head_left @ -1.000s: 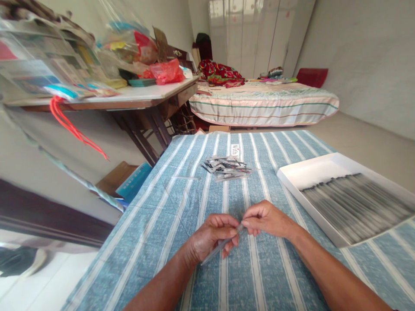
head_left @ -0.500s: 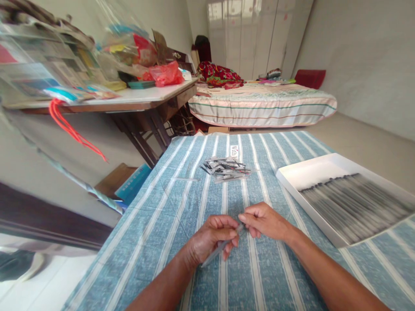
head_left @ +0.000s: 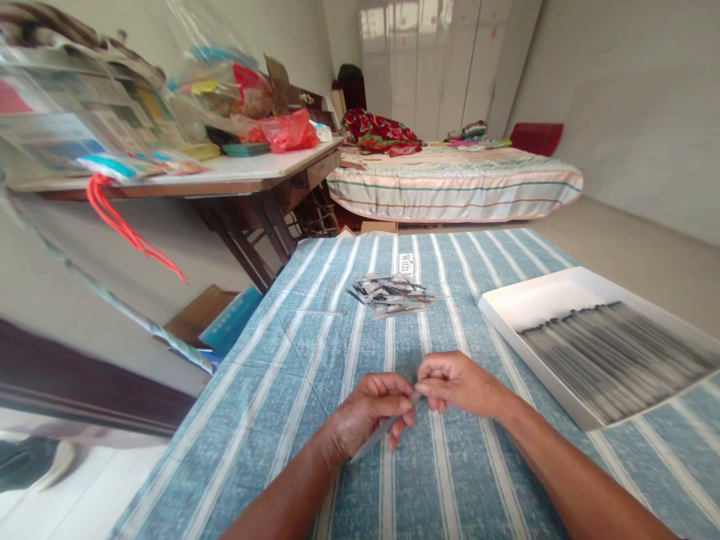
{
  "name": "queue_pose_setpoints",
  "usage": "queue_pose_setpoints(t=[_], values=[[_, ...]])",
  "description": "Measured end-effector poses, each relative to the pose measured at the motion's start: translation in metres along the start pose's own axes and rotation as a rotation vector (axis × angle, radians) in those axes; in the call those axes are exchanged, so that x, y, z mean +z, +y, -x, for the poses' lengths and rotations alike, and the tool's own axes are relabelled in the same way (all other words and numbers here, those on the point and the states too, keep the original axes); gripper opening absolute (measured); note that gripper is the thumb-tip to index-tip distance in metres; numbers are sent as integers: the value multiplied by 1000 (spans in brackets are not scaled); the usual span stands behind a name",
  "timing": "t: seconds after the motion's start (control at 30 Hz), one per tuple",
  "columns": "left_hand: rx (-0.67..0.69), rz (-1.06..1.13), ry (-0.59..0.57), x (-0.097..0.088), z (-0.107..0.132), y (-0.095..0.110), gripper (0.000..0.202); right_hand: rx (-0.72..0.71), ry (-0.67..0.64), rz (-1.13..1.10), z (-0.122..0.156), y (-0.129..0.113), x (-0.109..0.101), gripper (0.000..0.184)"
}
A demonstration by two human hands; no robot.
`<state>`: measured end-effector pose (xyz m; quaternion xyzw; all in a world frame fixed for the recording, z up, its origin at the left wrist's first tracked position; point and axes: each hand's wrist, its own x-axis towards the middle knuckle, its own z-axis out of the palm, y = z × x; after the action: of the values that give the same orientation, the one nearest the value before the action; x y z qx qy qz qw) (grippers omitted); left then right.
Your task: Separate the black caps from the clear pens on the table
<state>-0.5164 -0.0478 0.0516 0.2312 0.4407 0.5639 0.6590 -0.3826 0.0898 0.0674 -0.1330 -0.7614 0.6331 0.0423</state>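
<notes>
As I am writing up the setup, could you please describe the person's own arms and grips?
The left grip and right grip are bare human hands, with no gloves, rings or watch visible, though parts are hidden. The left forearm and right forearm are bare too, with no sleeves or bracelets in view.

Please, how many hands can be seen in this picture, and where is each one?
2. The left hand holds a slim grey item over the striped cloth; the right hand pinches its far end. No other hand shows.
</notes>
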Motion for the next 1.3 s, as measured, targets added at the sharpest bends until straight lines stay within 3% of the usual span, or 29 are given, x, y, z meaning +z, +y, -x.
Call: queue_pose_setpoints(t=[0.1, 0.27, 0.4, 0.6, 0.87, 0.97, 1.13, 1.3], values=[[5, 6, -1, 0, 0, 0, 16, 32, 25, 58, 0, 1, -1, 39], [5, 1, 34, 1, -1, 1, 15, 2, -1, -3, 0, 1, -1, 29], [2, 6, 46, 1, -1, 2, 17, 35, 27, 24, 0, 0, -1, 40], [4, -21, 60, 3, 0, 3, 16, 26, 20, -19, 0, -3, 0, 25], [22, -76, 127, 10, -2, 1, 19, 116, 26, -47, -2, 1, 2, 28], [-10, -115, 93, 12, 1, 4, 14, 119, 35, -76, -2, 2, 0, 29], [-83, -174, -33, 10, 5, 9, 24, 94, 56, -105, -1, -1, -5, 29], [-58, -284, -9, 12, 6, 9, 17, 100, 35, -109, 0, -4, -1, 27]])
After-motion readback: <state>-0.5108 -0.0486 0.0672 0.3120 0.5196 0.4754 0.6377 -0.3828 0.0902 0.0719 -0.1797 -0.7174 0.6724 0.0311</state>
